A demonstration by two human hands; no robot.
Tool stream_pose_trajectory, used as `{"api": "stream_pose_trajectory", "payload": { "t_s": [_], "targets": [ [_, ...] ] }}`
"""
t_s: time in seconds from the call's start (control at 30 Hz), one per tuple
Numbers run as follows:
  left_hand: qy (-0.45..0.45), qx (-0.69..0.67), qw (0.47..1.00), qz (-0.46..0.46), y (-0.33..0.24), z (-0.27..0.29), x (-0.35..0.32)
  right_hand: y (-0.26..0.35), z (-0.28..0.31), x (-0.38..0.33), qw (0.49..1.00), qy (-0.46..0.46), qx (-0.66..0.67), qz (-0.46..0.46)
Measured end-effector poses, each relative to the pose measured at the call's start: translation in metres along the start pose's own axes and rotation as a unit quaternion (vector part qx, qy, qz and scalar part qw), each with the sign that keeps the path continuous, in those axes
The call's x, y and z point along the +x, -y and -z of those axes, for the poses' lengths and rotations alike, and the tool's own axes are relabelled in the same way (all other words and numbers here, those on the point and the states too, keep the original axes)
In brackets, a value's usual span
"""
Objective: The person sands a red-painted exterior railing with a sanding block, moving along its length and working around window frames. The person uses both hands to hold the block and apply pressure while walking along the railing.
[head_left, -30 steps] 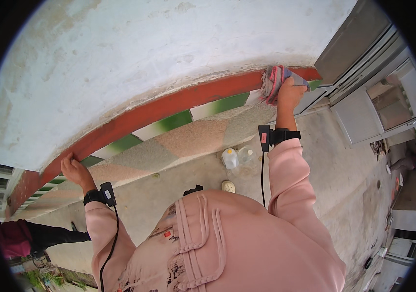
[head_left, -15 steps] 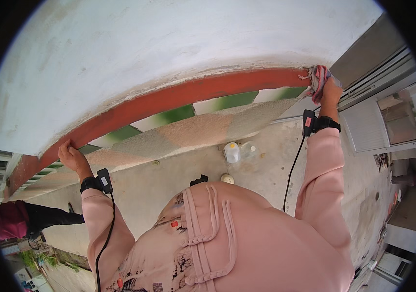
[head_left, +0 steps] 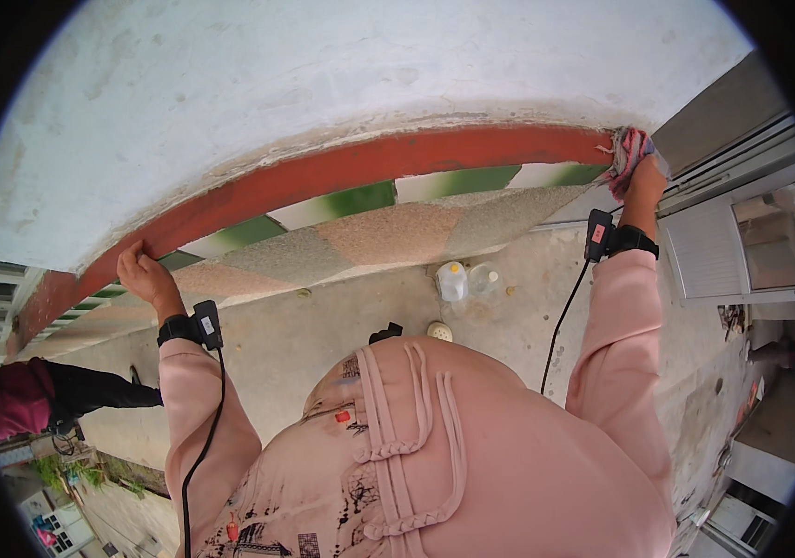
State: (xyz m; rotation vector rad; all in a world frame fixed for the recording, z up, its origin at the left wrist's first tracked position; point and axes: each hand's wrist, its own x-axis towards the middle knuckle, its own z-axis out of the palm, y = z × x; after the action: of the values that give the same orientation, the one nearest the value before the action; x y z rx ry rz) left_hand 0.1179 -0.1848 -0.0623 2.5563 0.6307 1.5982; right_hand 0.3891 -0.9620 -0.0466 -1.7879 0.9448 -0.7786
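Note:
At the right end of a red-painted ledge, my right hand is closed around a crumpled red, grey and white cloth. The cloth is pressed into the corner where the ledge meets the grey frame. Toward the left end, my left hand rests at the ledge's front edge with its fingers loosely bent and no object in it. Each wrist wears a black strap with a small box and a cable. Green and white tiles run just below the ledge.
A white wall rises behind the ledge. On the concrete floor stand a translucent jug with a yellow cap and a clear container. A person in dark trousers is at the left. A white-framed door stands at the right.
My right hand and the cloth have shifted slightly right in the picture, still at the ledge's end. The view has moved a little; my left hand stays at the ledge's edge.

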Motion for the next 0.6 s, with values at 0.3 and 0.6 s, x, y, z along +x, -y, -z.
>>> {"api": "stream_pose_trajectory", "payload": {
  "t_s": [0.3, 0.6],
  "targets": [
    [-0.021, 0.017, 1.0, 0.005, -0.014, 0.002, 0.0, 0.006, -0.009, -0.065, 0.998, 0.038, -0.043, 0.009],
    [-0.037, 0.056, 0.997, 0.025, -0.028, 0.005, -0.002, 0.008, -0.022, -0.138, 0.993, 0.1, -0.065, 0.025]
  ]
}}
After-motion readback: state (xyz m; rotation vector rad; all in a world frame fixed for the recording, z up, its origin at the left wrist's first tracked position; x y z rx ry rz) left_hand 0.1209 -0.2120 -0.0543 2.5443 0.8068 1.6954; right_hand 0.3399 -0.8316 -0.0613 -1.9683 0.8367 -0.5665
